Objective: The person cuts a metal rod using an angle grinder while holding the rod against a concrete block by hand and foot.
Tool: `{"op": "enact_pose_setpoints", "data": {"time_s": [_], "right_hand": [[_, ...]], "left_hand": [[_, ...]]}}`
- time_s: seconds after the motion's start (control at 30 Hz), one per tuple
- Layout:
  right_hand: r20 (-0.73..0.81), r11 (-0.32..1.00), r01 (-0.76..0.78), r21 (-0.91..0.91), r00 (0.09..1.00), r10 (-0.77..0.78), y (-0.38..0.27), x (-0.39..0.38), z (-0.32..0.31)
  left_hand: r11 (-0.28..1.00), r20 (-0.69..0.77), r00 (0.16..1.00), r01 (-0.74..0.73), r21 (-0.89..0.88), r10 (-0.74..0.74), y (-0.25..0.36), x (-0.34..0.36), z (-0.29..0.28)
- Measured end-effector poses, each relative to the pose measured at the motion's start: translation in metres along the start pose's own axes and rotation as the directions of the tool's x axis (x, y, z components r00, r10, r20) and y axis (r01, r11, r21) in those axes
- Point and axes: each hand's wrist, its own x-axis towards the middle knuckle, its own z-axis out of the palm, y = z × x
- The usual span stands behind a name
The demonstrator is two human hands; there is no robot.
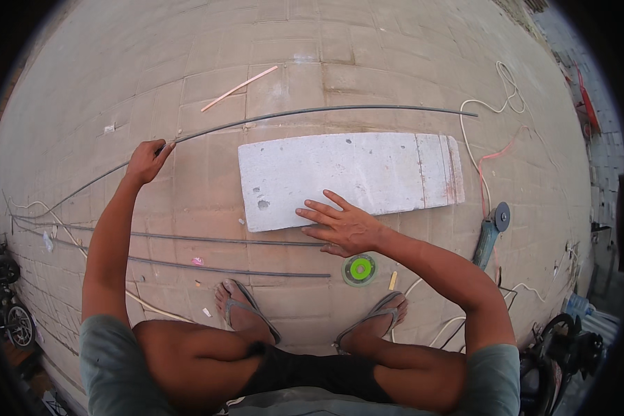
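Observation:
My left hand (pixel 148 161) is closed round a long thin grey metal rod (pixel 326 109). The rod runs from the far left to the right, beyond the far edge of a pale rectangular block (pixel 353 166). Spread fingers show on my right hand (pixel 347 227), which is over the near edge of that block and grips nothing; whether it touches the block I cannot tell. Two more metal rods, one (pixel 256 242) just nearer than the block and another (pixel 243 271) closer to my feet, lie on the paving. The right hand hides or meets the first one's right end.
An angle grinder (pixel 487 243) with a dark disc lies right of the block, by a pale cable (pixel 466 139). Near my right foot rests a round clear item with a green centre (pixel 360 270). A thin wooden strip (pixel 239 89) lies farther out. Motorbike parts (pixel 561 350) stand lower right.

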Motion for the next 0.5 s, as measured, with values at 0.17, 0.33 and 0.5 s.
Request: {"op": "enact_pose_setpoints", "data": {"time_s": [0.17,0.33,0.5], "right_hand": [[-0.07,0.978,-0.021,-0.206,0.997,0.006,-0.023,0.104,0.024],[0.089,0.997,0.047,-0.062,0.995,-0.041,0.006,0.133,0.017],[-0.064,0.931,-0.299,-0.209,0.954,0.292,0.108,0.188,-0.009]], "left_hand": [[0.998,-0.076,0.997,-0.038,-0.049,0.034,0.039,0.029,-0.017],[0.997,-0.129,0.991,-0.047,-0.058,0.039,0.079,0.025,-0.032],[0.996,-0.213,0.976,-0.059,-0.061,0.045,0.105,0.033,-0.052]]}}
